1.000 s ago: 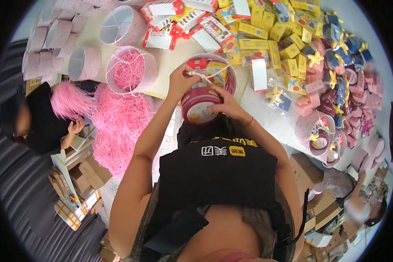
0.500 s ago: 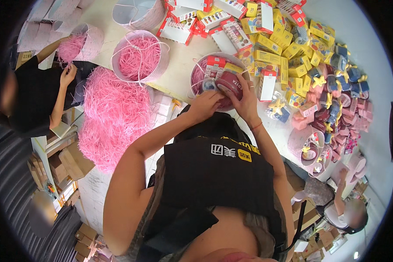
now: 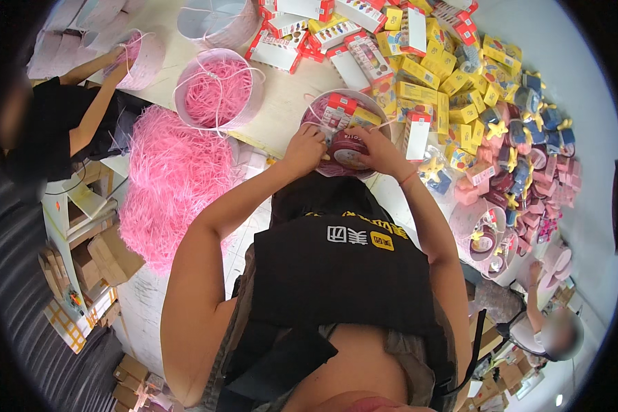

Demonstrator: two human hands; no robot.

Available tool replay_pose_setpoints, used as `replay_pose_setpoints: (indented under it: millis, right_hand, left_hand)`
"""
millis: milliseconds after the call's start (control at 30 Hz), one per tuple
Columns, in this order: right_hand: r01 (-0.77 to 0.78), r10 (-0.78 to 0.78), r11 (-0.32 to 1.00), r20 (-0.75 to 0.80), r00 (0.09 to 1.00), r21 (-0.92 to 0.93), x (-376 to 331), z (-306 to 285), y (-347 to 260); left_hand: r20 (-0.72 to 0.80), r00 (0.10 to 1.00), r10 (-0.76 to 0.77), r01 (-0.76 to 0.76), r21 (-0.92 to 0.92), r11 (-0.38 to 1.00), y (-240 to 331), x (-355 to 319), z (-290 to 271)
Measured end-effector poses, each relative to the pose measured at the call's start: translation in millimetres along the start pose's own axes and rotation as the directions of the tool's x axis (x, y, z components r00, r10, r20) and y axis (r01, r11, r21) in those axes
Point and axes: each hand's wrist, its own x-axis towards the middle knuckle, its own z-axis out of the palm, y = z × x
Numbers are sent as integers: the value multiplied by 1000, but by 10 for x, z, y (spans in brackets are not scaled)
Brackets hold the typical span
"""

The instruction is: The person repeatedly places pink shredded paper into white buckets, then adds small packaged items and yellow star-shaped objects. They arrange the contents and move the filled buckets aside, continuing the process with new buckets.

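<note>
A dark red round tin (image 3: 349, 149) sits tilted inside a pale round basket (image 3: 384, 108), at the side nearest me. My right hand (image 3: 384, 155) is closed round its right side. My left hand (image 3: 305, 147) reaches over the basket's left rim with curled fingers beside the tin; what they hold, if anything, is hidden. Behind the tin are a red-and-white box (image 3: 339, 108) and a yellow box (image 3: 364, 118), on pink shredded paper (image 3: 314, 112).
A basket filled with pink shreds (image 3: 218, 91) stands left, by a big pink shred heap (image 3: 175, 192). Red-and-white boxes (image 3: 278, 47), yellow boxes (image 3: 453, 82) and plush-like items (image 3: 529, 130) crowd the right. Filled baskets (image 3: 471, 223) stand right. Co-workers (image 3: 48, 130) are at both sides.
The tin has turned so its top faces me and sits lower in the basket. My left hand has shifted left. The co-worker at left has moved both hands up to a basket.
</note>
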Motion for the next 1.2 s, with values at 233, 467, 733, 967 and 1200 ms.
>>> replay_pose_setpoints:
  millis: [233,467,733,967,1200]
  right_hand:
    - [-42,19,976,108,994,214,102,210,476]
    - [44,18,955,-206,978,292,-73,170,247]
    - [20,-97,915,-172,980,-404,-279,-10,253]
    - [-25,-59,732,-100,993,-681,-312,211,383]
    - [-298,239,912,-224,945,-281,-220,195,397]
  left_hand:
    - [130,984,-119,130,-73,989,85,77,-79]
    - [-105,963,-248,164,-503,848,405,289,28]
    - [-161,918,-364,215,-569,794,580,42,173]
    - [-148,931,-335,155,-669,727,505,2,121]
    - [-177,968,-180,35,-613,789,420,-48,147]
